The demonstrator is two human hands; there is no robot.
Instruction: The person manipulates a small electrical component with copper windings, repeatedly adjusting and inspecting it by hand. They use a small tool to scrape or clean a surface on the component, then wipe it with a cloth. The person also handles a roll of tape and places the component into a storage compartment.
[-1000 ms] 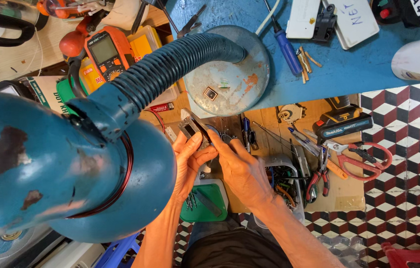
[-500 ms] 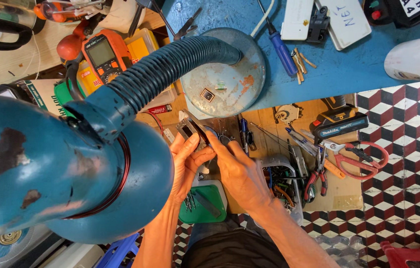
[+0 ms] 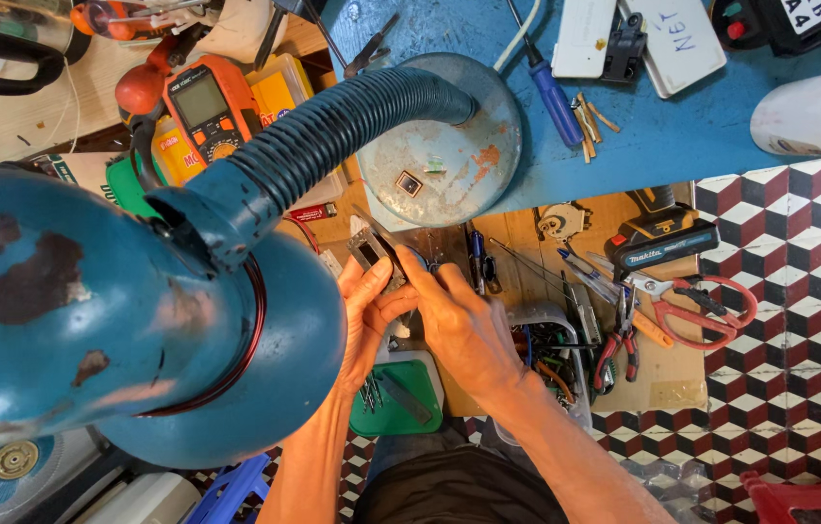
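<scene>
Light is bright, warm and even across the scene, with saturated colours and only soft, short shadows under the tools. The chipped teal metal lamp shade fills the left side, very near the lens and slightly soft, with a pale sheen on its dome. The round grey metal lamp base shows a dull glare. Straight lines bow towards the edges, a wide-angle distortion. The middle stays sharp.
</scene>
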